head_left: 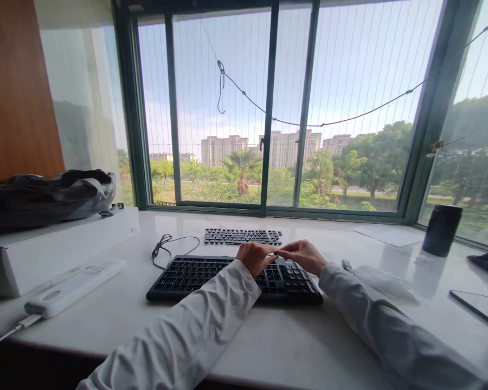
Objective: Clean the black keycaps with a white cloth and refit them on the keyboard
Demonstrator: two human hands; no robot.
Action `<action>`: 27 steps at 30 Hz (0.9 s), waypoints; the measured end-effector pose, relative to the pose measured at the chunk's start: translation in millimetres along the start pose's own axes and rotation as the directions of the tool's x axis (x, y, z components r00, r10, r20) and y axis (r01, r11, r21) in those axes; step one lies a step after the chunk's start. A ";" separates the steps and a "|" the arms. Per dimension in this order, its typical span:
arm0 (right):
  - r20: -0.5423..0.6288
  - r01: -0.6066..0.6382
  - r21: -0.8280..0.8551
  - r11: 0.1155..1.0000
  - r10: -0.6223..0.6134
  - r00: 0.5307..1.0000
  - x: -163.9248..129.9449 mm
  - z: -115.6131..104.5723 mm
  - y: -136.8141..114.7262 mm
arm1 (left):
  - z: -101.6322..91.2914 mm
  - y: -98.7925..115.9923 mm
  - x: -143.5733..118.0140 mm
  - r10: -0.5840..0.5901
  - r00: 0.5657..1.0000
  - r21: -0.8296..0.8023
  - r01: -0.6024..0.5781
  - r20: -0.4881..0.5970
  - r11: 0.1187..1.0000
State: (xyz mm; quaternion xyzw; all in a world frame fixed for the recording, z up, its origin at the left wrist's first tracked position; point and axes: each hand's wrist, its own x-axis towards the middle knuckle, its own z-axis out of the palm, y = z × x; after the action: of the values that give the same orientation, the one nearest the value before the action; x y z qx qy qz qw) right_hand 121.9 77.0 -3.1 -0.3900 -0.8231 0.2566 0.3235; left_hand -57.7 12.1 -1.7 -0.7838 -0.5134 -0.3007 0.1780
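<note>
the left hand (255,257) and right hand (305,254) meet fingertip to fingertip over the right end of the black keyboard (211,275) near the desk's front edge; what they pinch i cannot tell. the keyboard looks light, stiff and flat, best lifted by both short ends.

I am reaching both arms forward in long pale sleeves, forearms angling in from the lower corners so that they converge ahead of me. My left hand (255,257) is curling loosely, knuckles up, fingers bent downward. My right hand (305,254) is lying flatter, palm down, its fingers pointing left toward the other hand. The fingertips of the two hands are meeting, or nearly so; I cannot tell whether either grip is pinching anything.
</note>
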 end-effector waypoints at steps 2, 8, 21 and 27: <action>0.016 0.025 -0.026 0.999 -0.025 1.000 0.2 -3.4 1.4 | 0.9 0.4 0.3 0.015 1.000 -0.006 -0.015 -0.018 1.000; -0.128 -0.044 -0.440 0.897 -0.014 0.992 -1.4 -22.3 23.8 | 7.3 3.3 -0.6 -0.117 0.990 -0.050 0.113 -0.080 0.992; -0.076 -0.101 0.378 0.920 0.139 0.987 6.4 -15.7 23.1 | 9.2 12.6 -1.8 -0.181 0.968 -0.175 0.150 -0.174 0.973; 0.135 -0.166 0.786 0.596 0.097 0.986 -3.3 1.3 0.2 | 5.4 20.3 -4.1 -0.183 0.959 -0.223 0.134 -0.215 0.966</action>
State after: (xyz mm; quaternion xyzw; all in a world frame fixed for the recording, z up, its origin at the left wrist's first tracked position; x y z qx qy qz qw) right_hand 122.6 74.2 -5.2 -0.2552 -0.6046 0.6331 0.4104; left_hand -38.9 4.1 -7.9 -0.7132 -0.5164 -0.4557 0.1302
